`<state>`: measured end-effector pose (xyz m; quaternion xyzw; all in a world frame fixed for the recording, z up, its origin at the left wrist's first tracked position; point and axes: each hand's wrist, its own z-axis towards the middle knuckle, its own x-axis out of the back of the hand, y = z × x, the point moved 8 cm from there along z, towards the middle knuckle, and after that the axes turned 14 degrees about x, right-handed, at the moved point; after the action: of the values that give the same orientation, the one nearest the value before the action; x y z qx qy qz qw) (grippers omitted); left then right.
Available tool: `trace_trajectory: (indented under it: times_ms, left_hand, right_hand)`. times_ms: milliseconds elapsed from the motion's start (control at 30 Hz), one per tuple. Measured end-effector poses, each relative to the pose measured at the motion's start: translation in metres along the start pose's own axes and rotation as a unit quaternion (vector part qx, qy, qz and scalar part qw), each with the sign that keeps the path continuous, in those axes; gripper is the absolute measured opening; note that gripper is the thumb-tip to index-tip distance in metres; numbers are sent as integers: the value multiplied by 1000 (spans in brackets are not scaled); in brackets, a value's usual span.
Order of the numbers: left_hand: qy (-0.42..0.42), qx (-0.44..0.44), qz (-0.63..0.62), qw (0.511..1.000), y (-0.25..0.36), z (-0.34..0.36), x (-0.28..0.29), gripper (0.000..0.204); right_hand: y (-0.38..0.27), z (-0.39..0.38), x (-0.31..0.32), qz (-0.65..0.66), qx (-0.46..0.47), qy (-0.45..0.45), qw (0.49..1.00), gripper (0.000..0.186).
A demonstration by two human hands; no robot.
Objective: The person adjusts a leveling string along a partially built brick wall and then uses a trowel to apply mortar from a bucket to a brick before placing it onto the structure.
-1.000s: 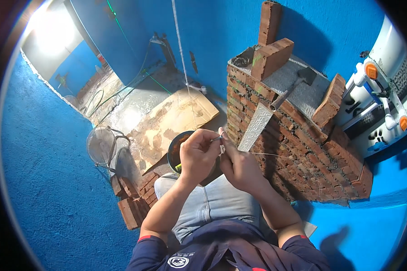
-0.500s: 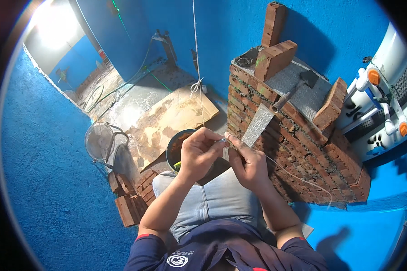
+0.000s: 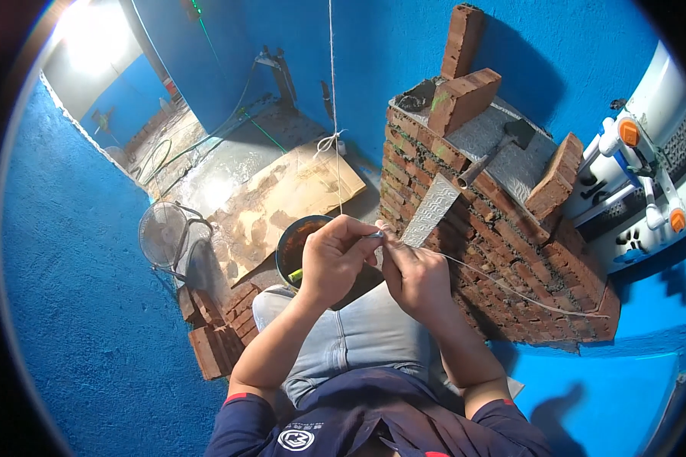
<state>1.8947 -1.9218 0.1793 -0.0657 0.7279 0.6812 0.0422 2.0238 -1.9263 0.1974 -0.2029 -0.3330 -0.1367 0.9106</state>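
My left hand (image 3: 331, 260) and my right hand (image 3: 417, 274) meet above my lap, fingertips pinched together. Between the left thumb and forefinger shows a small shiny bluish-grey piece (image 3: 376, 234), too small to name. A white string (image 3: 331, 68) hangs from above, carries a looped knot (image 3: 327, 143) and runs down behind my left hand. From beside my right hand a loose length of string trails right across the brickwork; whether my right fingers grip it is hidden. Just past my right fingertips, a pale embossed strip (image 3: 432, 209) slants against the brick structure (image 3: 503, 259).
On the brick structure lie a hammer (image 3: 489, 160), an upright brick (image 3: 462, 42) and other loose bricks. A dark bucket (image 3: 286, 255) stands beyond my knees, near a stained board (image 3: 297, 190). At left are a fan (image 3: 162, 234) and stacked bricks (image 3: 215, 350); white-and-orange fittings (image 3: 648, 171) are at right.
Both hands stay pinched together, with slight finger movement. The loose string's tail on the right has swung outward and up across the bricks. The view has shifted slightly.
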Motion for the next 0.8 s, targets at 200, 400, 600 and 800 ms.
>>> trace_trajectory:
  times_ms: [200,400,600,800]
  left_hand:
    - [52,-39,36,997,-1,-1,0,4]
    - [66,-38,-35,997,-2,-1,8,6]
    - [28,-37,-76,996,1,0,15,9]
    - [-56,-78,-28,995,12,-9,13,15]
  right_hand:
    - [-1,1,-5,-52,-1,-40,998,47]
    - [-9,3,2,-28,26,5,999,43]
    - [1,-7,12,209,-181,63,959,23]
    - [24,-21,-6,474,-295,16,829,21]
